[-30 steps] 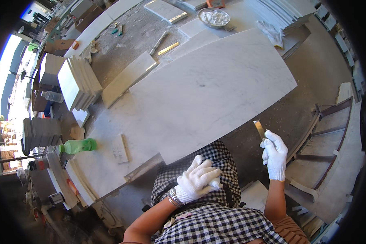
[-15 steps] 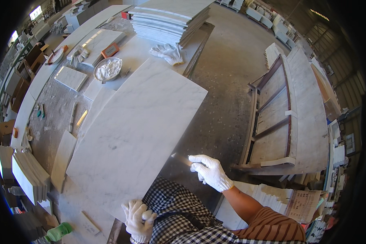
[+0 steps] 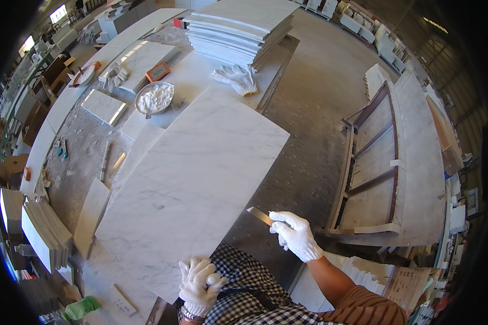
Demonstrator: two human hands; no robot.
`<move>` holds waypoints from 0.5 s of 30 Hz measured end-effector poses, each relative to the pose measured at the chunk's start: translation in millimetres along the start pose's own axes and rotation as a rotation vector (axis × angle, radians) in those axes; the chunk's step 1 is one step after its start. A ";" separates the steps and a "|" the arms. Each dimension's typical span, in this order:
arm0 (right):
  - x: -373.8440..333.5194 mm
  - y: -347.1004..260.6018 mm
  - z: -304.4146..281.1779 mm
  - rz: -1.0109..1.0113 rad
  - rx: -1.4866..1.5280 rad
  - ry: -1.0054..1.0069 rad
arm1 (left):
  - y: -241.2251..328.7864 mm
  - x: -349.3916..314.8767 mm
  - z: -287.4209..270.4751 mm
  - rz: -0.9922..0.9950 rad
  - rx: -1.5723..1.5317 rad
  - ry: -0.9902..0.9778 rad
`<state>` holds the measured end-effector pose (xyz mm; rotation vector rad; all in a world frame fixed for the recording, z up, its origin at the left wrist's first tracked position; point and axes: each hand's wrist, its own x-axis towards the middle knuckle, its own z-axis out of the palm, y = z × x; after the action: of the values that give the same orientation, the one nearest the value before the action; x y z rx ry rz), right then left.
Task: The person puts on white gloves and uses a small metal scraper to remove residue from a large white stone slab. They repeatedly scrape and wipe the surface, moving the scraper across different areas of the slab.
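A large grey-veined white marble slab [image 3: 190, 173] lies tilted across the work table before me. In a white knitted glove, my right hand [image 3: 297, 235] is closed round a flat putty knife [image 3: 261, 216], its pale tip pointing at the slab's right edge but apart from it. My left hand [image 3: 199, 286], also gloved, is curled at the slab's near right corner, by my checked apron. Whether its fingers hold anything is hidden. Beyond the slab, a bowl of white paste [image 3: 155, 98] stands next to an orange-red box [image 3: 158, 71].
Thin slabs are stacked [image 3: 238, 32] at the far end, with a loose glove [image 3: 236, 79] before them. Upright tiles [image 3: 46, 234] stand left, near a green bottle [image 3: 81, 307]. To the right, a metal-framed panel [image 3: 371, 162] leans beyond the floor [image 3: 303, 141].
The view has shifted, so everything sits slightly lower and further right. The putty knife, blurred before, now shows sharply in my right hand. My left hand stays curled at the slab's corner.
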<state>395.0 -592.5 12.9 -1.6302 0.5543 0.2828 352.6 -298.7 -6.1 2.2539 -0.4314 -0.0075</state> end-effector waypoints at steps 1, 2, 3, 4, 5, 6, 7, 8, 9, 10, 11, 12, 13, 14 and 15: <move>1.1 -1.0 -0.2 -0.001 -0.003 0.009 | 0.7 5.4 2.1 0.002 -0.005 -0.019; 1.8 -1.9 0.2 0.003 -0.004 0.006 | 1.9 9.7 2.6 -0.016 0.011 -0.048; 2.3 -3.1 0.3 -0.008 0.003 0.010 | 3.6 14.5 5.0 0.031 -0.041 0.025; 3.4 -4.2 0.6 0.021 0.010 0.025 | 5.7 18.7 6.4 0.035 -0.074 0.039; 3.6 -5.1 0.8 0.028 0.024 0.027 | 6.8 23.3 7.1 0.049 -0.060 0.047; 4.7 -6.0 0.7 0.036 0.040 0.035 | 7.9 27.9 8.2 0.064 -0.063 0.045; 5.8 -6.6 1.1 0.031 0.034 0.039 | 8.0 31.9 7.9 0.063 -0.061 -0.006; 7.2 -7.5 0.9 0.018 0.018 0.040 | 8.0 36.0 8.3 0.073 -0.052 -0.051; 8.2 -8.1 1.6 0.020 -0.001 0.043 | 8.0 38.9 8.5 0.069 -0.038 -0.102; 9.0 -8.9 2.1 0.030 -0.021 0.045 | 7.7 41.4 8.3 0.059 -0.022 -0.153; 9.8 -9.5 3.1 0.016 -0.036 0.046 | 8.1 42.8 9.5 0.040 -0.047 -0.138; 10.1 -10.4 3.8 -0.010 -0.038 0.034 | 8.5 44.1 11.1 0.078 -0.105 -0.048; 10.2 -11.0 4.9 0.005 -0.023 0.059 | 8.4 44.7 12.5 0.070 -0.103 -0.037; 10.9 -11.6 6.0 0.005 0.005 0.056 | 8.3 45.2 14.3 0.050 -0.113 -0.035; 11.7 -11.8 7.2 0.025 -0.032 0.075 | 8.2 44.5 15.7 0.066 -0.096 -0.024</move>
<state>411.9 -587.1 16.2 -1.6706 0.6303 0.2513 389.7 -328.9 -4.4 2.1463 -0.5072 -0.0206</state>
